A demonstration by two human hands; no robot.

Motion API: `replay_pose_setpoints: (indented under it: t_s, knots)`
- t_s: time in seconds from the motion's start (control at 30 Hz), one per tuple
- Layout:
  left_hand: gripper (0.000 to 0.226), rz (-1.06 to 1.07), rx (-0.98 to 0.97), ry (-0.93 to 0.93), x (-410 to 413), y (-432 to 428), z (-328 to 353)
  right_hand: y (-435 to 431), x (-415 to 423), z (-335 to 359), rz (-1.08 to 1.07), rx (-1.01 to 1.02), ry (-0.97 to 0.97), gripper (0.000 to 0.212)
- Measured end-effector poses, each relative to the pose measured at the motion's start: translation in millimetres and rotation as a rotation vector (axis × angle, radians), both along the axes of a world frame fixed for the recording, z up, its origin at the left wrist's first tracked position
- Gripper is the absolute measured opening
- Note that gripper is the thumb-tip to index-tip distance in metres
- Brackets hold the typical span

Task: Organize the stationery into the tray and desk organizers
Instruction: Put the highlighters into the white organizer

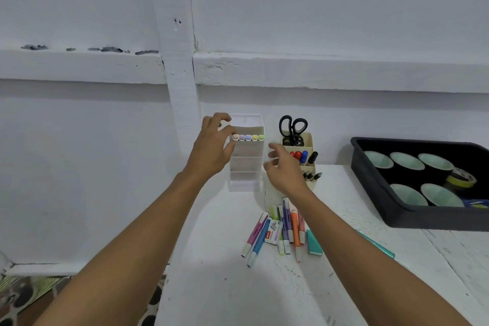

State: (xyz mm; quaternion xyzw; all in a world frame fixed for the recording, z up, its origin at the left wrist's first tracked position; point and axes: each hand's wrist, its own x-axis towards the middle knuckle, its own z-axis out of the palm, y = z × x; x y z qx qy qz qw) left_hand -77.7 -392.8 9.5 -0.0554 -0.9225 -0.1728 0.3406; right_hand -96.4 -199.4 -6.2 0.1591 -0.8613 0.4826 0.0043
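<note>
Left hand (211, 148) curls at the left edge of the clear tiered organizer (246, 167), fingertips by the end of its pastel marker row (248, 137) — grip or mere touch, I cannot tell. Right hand (284, 169) hovers empty, fingers loose, beside the cream organizer (308, 137) — loose pens (285, 230) lie near its wrist

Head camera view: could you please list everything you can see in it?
Clear organizer: one, clear, table back by wall.
Pastel markers: five, in its upper tier.
Cream organizer: one, cream, right of it.
Scissors: one, black, in cream organizer.
Loose pens: roughly ten, mixed colours, mid-table.
Staples box: one, white, among pens.
Tray: one, black, right.
Rolls: six visible, mostly black, in tray.
Table: one, white.
Left hand: at clear organizer's left edge.
Right hand: empty, between organizers.
</note>
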Motion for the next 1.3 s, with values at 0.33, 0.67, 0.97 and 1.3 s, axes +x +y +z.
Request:
replay_pose_setpoints:
  t_s: [0.33, 0.67, 0.97, 1.3]
  knots:
    - [0.027, 0.130, -0.217, -0.051, -14.8, 3.4, -7.3, -8.2, 3.5, -7.4, 0.116, -0.018, 0.032, 0.050]
    - [0.044, 0.068, 0.189, -0.081, 41.1, 44.9, -86.7, 33.4, 20.8, -50.9, 0.064, -0.078, -0.027, 0.040]
    - [0.032, -0.209, 0.133, -0.559, 51.2, 69.5, -130.2, 79.3, 21.1, -89.8, 0.016, 0.547, -0.013, 0.021]
    - [0.049, -0.143, 0.018, -0.594, 30.9, 101.1, -116.9, 68.6, 16.6, -89.5, -0.095, 0.655, 0.025, 0.038]
